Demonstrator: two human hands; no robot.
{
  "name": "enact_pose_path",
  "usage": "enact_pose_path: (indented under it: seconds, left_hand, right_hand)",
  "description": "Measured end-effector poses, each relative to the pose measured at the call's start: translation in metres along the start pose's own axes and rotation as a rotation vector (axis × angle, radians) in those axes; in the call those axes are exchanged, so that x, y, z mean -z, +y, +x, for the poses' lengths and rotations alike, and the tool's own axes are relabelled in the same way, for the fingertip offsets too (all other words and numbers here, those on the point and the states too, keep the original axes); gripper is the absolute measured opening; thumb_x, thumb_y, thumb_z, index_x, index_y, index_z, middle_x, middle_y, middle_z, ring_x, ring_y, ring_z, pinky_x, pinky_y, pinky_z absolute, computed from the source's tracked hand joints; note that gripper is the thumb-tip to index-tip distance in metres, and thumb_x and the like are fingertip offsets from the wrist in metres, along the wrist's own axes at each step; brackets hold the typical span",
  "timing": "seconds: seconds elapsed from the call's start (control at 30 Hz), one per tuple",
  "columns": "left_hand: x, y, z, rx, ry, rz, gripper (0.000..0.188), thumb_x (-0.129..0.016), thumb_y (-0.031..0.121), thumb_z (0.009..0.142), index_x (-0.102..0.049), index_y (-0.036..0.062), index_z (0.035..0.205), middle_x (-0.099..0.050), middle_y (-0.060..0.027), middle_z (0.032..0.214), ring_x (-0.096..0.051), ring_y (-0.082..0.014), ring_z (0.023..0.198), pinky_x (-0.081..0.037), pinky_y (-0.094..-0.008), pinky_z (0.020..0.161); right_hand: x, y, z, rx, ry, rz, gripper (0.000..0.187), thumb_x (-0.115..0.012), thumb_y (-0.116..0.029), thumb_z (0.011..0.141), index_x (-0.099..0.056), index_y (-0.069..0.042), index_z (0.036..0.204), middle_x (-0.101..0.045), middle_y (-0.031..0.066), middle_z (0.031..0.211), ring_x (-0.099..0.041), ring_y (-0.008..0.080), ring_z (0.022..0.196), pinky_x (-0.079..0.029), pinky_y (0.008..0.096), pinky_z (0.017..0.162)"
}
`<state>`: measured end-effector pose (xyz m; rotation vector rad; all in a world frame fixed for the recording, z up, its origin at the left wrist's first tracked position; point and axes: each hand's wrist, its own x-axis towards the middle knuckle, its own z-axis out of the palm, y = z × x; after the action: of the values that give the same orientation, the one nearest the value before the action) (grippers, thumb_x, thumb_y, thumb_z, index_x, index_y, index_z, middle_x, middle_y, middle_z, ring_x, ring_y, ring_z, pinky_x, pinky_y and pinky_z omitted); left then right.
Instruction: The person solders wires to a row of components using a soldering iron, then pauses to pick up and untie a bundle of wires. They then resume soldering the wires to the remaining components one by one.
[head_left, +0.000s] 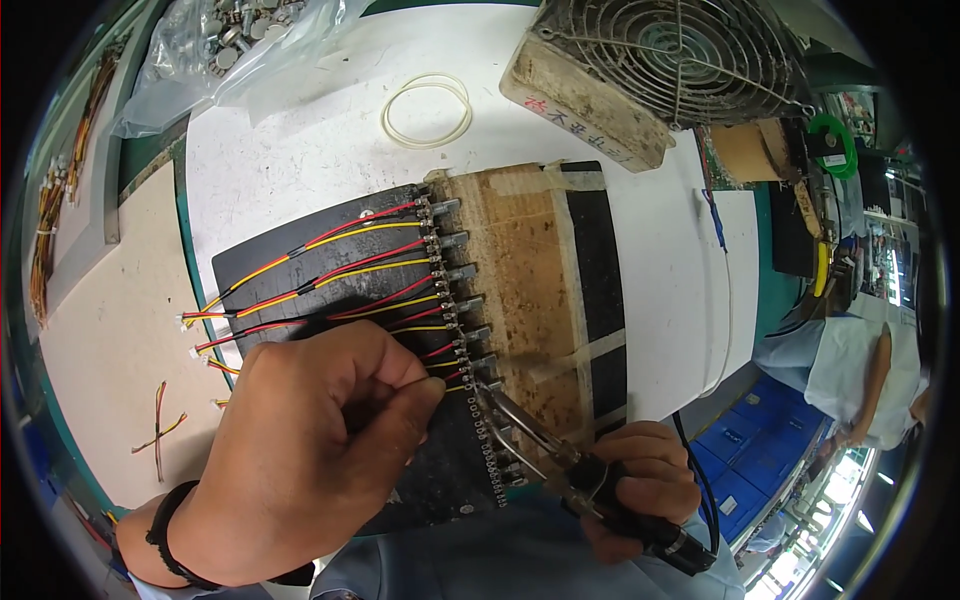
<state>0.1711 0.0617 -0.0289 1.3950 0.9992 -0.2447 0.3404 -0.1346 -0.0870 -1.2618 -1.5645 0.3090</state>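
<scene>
My left hand (310, 430) is closed in a pinch beside a row of small metal-shafted components (462, 272), thumb and forefinger on a thin wire end. My right hand (645, 480) wraps around a soldering iron (527, 420) with a second thin metal arm beside its shaft. Its tip meets the row just right of my left fingertips; whether it touches a terminal is unclear. Red and yellow wires (350, 262) run left from the upper components to small white plugs (186, 320). The row lies along a black board (280, 245), next to a brown cardboard strip (510, 235).
A dusty fan with a wire guard (680, 50) stands at the far right by a grimy block (590, 105). A ring of pale solder wire or tubing (428, 142) lies on white paper. Component bag (240, 50), far left; loose wires (158, 435), left; blue boxes (755, 425), right.
</scene>
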Motion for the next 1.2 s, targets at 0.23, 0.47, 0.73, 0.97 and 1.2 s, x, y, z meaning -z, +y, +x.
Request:
enact_pose_path:
  seconds: [0.23, 0.47, 0.73, 0.97, 1.2]
  left_hand:
    - [-0.001, 0.002, -0.001, 0.001, -0.004, -0.007, 0.008, -0.057, 0.002, 0.090, -0.057, -0.0047, 0.087, -0.061, -0.0045, 0.071, -0.057, -0.0067, 0.062, -0.047, -0.0193, 0.056]
    - [-0.002, -0.005, -0.001, -0.086, 0.000, 0.019, 0.007, -0.058, 0.002, 0.091, -0.056, -0.0046, 0.088, -0.061, -0.0045, 0.071, -0.057, -0.0067, 0.063, -0.047, -0.0194, 0.057]
    - [-0.007, -0.011, -0.004, -0.194, 0.066, 0.134, 0.007, -0.059, 0.001, 0.090, -0.054, -0.0039, 0.088, -0.060, -0.0033, 0.070, -0.056, -0.0049, 0.062, -0.045, -0.0187, 0.055]
    - [-0.016, -0.005, -0.008, -0.180, 0.161, 0.142, 0.008, -0.061, 0.001, 0.089, -0.054, -0.0035, 0.086, -0.060, -0.0027, 0.067, -0.055, -0.0038, 0.061, -0.043, -0.0182, 0.054]
    - [-0.019, -0.002, -0.008, -0.125, 0.201, 0.111, 0.009, -0.062, 0.001, 0.088, -0.055, -0.0032, 0.085, -0.060, -0.0026, 0.066, -0.055, -0.0035, 0.060, -0.043, -0.0180, 0.054]
  right_hand:
    - [0.000, -0.001, -0.004, 0.008, 0.034, -0.008, 0.048, -0.067, -0.044, 0.078, -0.045, -0.004, 0.095, -0.053, 0.0043, 0.062, -0.064, 0.0257, 0.058, -0.050, 0.0348, 0.054]
    - [-0.008, 0.004, -0.007, 0.098, 0.140, -0.047, 0.045, -0.061, -0.046, 0.082, -0.046, -0.005, 0.091, -0.053, 0.0043, 0.061, -0.063, 0.0239, 0.055, -0.050, 0.0323, 0.049]
    - [-0.012, 0.003, -0.008, 0.089, 0.168, -0.079, 0.044, -0.060, -0.047, 0.084, -0.048, -0.005, 0.088, -0.052, 0.0027, 0.056, -0.062, 0.0223, 0.053, -0.049, 0.0304, 0.047]
    - [-0.012, 0.003, -0.009, 0.061, 0.160, -0.060, 0.045, -0.060, -0.048, 0.084, -0.048, -0.006, 0.090, -0.052, 0.0017, 0.056, -0.063, 0.0218, 0.054, -0.049, 0.0312, 0.048]
    - [-0.020, 0.000, -0.009, 0.058, 0.257, -0.114, 0.044, -0.060, -0.048, 0.083, -0.049, -0.006, 0.091, -0.052, 0.0018, 0.058, -0.062, 0.0213, 0.055, -0.049, 0.0323, 0.050]
